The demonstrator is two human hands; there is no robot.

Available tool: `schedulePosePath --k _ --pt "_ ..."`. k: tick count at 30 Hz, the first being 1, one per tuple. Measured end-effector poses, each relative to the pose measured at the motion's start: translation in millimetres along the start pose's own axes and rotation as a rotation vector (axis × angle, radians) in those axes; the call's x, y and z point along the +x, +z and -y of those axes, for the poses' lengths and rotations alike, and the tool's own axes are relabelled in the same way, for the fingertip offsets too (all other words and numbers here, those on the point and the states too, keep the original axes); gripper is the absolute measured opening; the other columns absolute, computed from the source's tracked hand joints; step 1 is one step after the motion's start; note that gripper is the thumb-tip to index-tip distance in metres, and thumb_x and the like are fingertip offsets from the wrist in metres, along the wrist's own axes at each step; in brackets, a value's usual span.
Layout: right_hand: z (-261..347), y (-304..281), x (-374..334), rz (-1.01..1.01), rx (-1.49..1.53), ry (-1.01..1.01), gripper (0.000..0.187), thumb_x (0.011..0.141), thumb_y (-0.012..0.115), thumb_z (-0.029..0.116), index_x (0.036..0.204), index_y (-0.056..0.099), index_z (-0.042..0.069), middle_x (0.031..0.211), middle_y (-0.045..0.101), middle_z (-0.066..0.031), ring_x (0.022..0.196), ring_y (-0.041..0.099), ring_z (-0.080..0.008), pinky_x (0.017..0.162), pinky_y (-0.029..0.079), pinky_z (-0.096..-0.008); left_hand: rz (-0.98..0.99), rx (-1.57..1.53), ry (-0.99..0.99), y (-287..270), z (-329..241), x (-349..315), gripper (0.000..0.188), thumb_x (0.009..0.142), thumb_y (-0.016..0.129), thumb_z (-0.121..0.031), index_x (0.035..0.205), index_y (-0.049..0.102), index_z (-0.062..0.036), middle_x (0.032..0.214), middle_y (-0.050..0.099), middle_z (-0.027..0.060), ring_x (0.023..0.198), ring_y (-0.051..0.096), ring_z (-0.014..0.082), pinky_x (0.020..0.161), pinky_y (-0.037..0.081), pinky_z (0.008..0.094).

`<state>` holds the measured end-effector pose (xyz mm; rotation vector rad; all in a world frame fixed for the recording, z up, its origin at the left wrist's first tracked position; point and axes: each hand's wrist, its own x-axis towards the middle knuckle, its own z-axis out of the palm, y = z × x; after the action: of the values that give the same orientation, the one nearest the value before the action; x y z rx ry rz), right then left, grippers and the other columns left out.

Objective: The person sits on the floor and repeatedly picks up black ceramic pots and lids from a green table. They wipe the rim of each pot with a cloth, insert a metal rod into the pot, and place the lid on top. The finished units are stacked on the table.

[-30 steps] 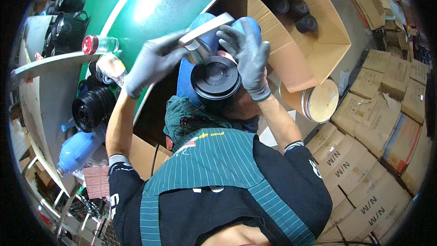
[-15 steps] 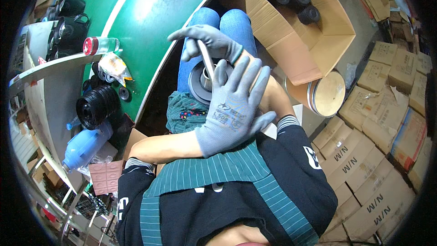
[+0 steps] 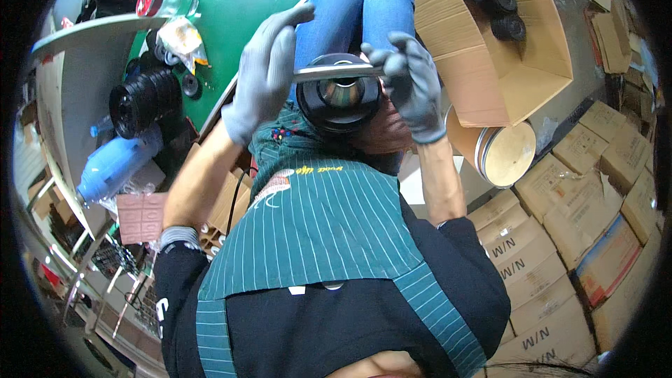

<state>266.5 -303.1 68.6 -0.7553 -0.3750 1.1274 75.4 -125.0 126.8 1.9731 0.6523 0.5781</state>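
Note:
A narrow metal bar [image 3: 337, 72] lies level across a black round part with a hollow, shiny centre [image 3: 339, 113], over my lap. My right hand [image 3: 414, 91], in a grey glove, has its fingers curled round the bar's right end. At the other end my left hand [image 3: 267, 73], gloved the same way, is held flat with fingers stretched out, its inner side against or very near the bar. Whether its thumb touches the bar is hidden. What holds the round part from below cannot be seen.
Right of my knees stands an open cardboard box [image 3: 514, 63] with black round parts [image 3: 507, 26]. Behind it is a round drum [image 3: 509, 154], then stacked cartons [image 3: 553, 266]. On the left, a green table [image 3: 241, 0] bears a red-lidded jar [image 3: 166, 3] and black ribbed parts [image 3: 145, 100].
My hands have gone from crossed over each other to apart, one at each end of the bar. The bar has swung from steeply slanted to level. My view has shifted too.

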Motion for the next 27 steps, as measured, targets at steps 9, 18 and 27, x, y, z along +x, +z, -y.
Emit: schedulePosePath --k 9,18,27 --pt "48 40 -32 0.438 -0.668 -0.27 0.022 0.066 0.065 0.028 0.067 0.075 0.008 0.058 0.053 -0.0042 0.075 0.059 -0.0263 0.11 0.048 -0.0539 0.713 -0.183 -0.068 31 56 94 0.044 0.116 0.044 -0.031 0.136 0.07 -0.0013 0.113 0.074 0.012 0.101 0.07 0.0215 0.093 0.056 0.034" --pt "74 65 1 1.057 -1.204 -0.197 0.025 0.067 0.08 0.024 0.057 0.059 0.015 0.051 0.045 -0.0018 0.058 0.052 -0.0232 0.091 0.053 -0.0455 0.927 -0.334 -0.198 55 64 118 0.057 0.118 0.043 -0.045 0.121 0.078 -0.0012 0.102 0.077 0.0098 0.088 0.068 0.0151 0.083 0.055 0.0318" --pt "33 139 27 1.498 -1.331 0.118 0.019 0.089 0.067 0.029 0.079 0.067 0.013 0.063 0.058 -0.0001 0.06 0.058 -0.019 0.07 0.05 -0.0397 0.843 -0.221 0.531 128 45 140 0.04 0.109 0.05 -0.034 0.111 0.076 -0.0043 0.102 0.074 0.0222 0.104 0.068 0.041 0.094 0.053 0.0492"
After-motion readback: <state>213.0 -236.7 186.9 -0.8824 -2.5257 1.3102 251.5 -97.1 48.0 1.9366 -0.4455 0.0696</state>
